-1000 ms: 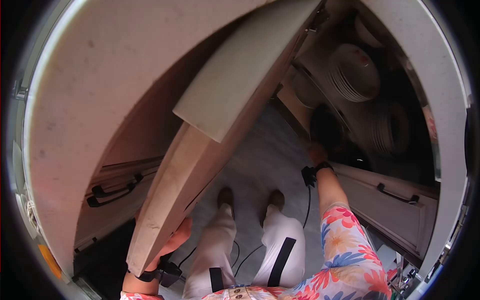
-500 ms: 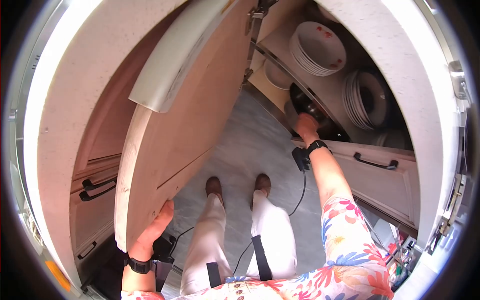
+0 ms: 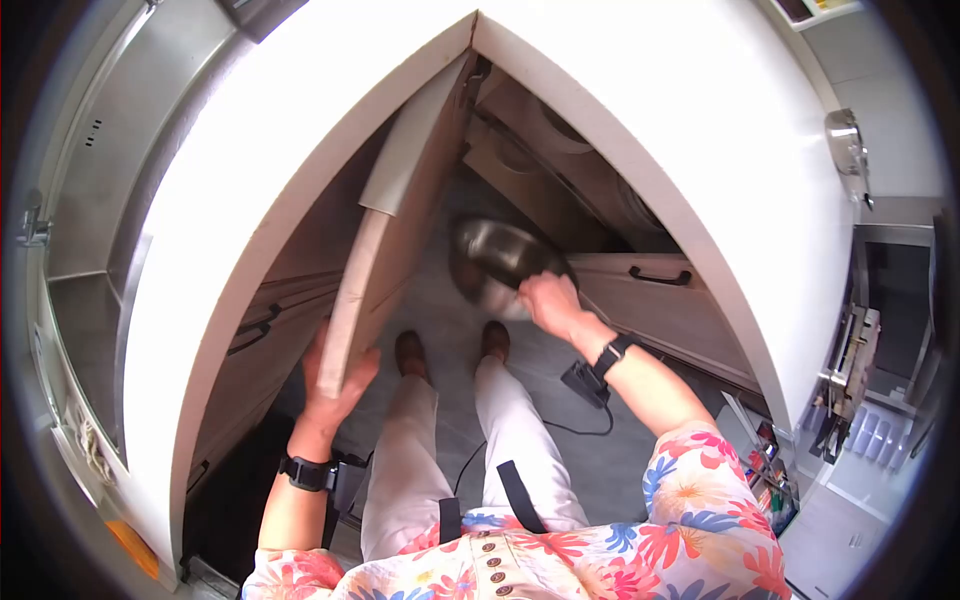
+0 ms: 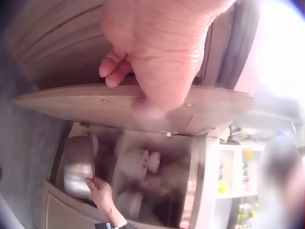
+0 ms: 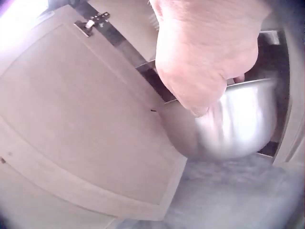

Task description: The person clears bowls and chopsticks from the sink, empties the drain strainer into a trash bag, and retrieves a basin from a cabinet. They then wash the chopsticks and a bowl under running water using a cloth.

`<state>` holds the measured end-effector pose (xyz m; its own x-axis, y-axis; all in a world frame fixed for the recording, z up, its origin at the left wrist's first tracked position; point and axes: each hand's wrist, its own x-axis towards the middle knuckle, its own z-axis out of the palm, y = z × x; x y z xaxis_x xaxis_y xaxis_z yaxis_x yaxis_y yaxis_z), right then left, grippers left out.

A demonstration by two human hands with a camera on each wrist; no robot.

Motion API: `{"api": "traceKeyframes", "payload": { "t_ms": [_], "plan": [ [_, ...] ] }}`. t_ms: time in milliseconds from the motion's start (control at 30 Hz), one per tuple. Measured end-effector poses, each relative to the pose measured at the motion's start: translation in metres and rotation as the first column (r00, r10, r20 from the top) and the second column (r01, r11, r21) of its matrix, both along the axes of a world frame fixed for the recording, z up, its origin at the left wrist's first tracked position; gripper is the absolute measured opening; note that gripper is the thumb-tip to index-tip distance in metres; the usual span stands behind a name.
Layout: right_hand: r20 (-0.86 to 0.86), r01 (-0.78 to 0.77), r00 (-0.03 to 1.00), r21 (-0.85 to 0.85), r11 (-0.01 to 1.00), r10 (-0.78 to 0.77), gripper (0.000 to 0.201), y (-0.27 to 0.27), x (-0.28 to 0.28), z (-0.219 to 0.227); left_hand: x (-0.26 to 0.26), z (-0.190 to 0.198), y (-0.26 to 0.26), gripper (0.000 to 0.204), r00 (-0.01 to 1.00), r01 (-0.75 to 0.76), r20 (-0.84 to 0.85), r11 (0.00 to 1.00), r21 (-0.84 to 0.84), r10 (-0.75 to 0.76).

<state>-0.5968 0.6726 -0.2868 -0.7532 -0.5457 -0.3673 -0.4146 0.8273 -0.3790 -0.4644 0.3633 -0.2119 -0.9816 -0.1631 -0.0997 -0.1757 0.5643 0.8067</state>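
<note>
1. At the far left of the head view, a metal sink basin (image 3: 95,330) is set beside the white countertop (image 3: 230,150). Below the countertop are drawer fronts with dark handles (image 3: 258,328).
2. The left hand (image 3: 335,378) is curled round the free edge of the open cabinet door (image 3: 362,270), gripping it, with fingers on one side and the thumb side on the other. A black strap (image 3: 305,474) circles that wrist.
3. Two brown shoes (image 3: 411,357) stand on the grey floor (image 3: 450,330), to the right of the door.
4. The shiny metal bowl (image 3: 505,255) is held up off the floor, tilted, just outside the open cabinet. It is blurred.
5. The right hand (image 3: 552,302) has its fingers closed on the bowl's rim, pinching it. A black band (image 3: 612,354) is round the wrist.
6. Inside the cabinet, the left wrist view shows what are probably white bowls (image 4: 136,164) and stacked plates (image 4: 129,203), though haze softens them.
7. Farther right, a drawer front (image 3: 680,312) with a dark handle lies beneath the cabinet opening.
</note>
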Motion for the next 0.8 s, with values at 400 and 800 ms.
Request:
{"api": "traceKeyframes", "payload": {
  "t_ms": [400,800],
  "plan": [
    [0.243,0.08,0.961,0.214,0.974,-0.132,0.021,0.12,0.134,0.189,-0.038,0.059,0.134,0.067,0.819,0.464,0.309,0.875,0.137,-0.482],
    [0.241,0.132,0.963,-0.042,0.99,-0.118,0.02,0.154,0.119,0.33,-0.082,0.081,0.209,0.061,0.843,0.483,0.198,0.866,0.127,-0.5]
  ]
}}
